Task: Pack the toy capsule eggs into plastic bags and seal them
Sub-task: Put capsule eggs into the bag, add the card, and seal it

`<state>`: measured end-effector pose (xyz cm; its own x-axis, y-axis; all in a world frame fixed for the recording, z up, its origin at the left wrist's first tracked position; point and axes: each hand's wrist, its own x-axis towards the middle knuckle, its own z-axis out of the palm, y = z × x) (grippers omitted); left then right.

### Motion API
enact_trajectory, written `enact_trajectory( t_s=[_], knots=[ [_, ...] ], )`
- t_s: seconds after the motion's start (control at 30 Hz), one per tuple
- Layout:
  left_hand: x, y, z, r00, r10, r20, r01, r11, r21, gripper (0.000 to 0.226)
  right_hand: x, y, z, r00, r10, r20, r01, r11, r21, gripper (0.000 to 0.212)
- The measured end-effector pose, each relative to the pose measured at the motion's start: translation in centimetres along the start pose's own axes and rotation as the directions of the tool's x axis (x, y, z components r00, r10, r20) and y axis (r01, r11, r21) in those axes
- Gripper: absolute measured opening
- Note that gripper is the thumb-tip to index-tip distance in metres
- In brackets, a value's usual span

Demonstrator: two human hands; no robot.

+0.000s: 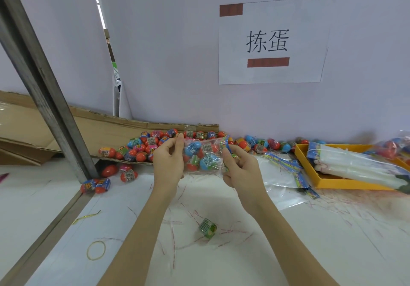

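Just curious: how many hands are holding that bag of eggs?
2: the left hand grips the bag at its left end, the right hand pinches its right end. None seem hidden.

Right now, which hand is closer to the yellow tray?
The right hand. It holds the filled bag just left of the yellow tray; the left hand grips the bag's far side.

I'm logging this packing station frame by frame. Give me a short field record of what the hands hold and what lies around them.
left hand: grips the bag's left end
right hand: pinches the bag's right end
filled bag: clear, holds several eggs, held above the table
loose eggs: heaped by the cardboard at the wall
single green egg: alone on the table, near side
yellow tray: right, holds empty bags
rubber band: on the table, left
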<state>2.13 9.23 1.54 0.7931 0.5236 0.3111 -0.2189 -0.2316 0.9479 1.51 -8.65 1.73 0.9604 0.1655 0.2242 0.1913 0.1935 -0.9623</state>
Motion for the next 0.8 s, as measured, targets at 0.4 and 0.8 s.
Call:
enact_trajectory(
  t_s=[0.4, 0.8],
  knots=[
    [-0.4, 0.5, -0.2, 0.986, -0.019, 0.165, 0.045, 0.987, -0.156, 0.034, 0.2, 0.0, -1.4, 0.994, -0.081, -0.07, 0.069, 0.984, -0.167, 0.031],
    [-0.5, 0.6, -0.1, 0.978, -0.207, 0.022, 0.202, 0.92, -0.336, 0.018, 0.2, 0.4, -0.8, 0.994, -0.007, -0.11, -0.021, 0.969, -0.246, 0.038]
  ],
)
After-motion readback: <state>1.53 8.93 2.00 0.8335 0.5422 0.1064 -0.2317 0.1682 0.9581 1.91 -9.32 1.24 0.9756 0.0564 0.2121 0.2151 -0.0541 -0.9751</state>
